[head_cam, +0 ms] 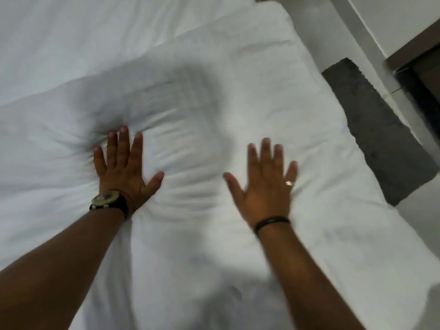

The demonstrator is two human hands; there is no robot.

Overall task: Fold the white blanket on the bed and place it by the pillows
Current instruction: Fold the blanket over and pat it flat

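The white blanket (238,96) lies thick and puffy across the bed, its far edge running diagonally from the left up to the right corner. My left hand (123,167), with a watch on the wrist, presses flat into the blanket and dents it, fingers spread. My right hand (264,184), wearing a ring and a dark wristband, lies flat with straight fingers on the blanket to the right. Neither hand holds any cloth. No pillows are in view.
Beyond the blanket's far edge the white bed sheet (83,32) shows. To the right of the bed, a dark grey mat (376,129) lies on the pale floor (309,27), next to a white cabinet (400,22) with a dark gap below it.
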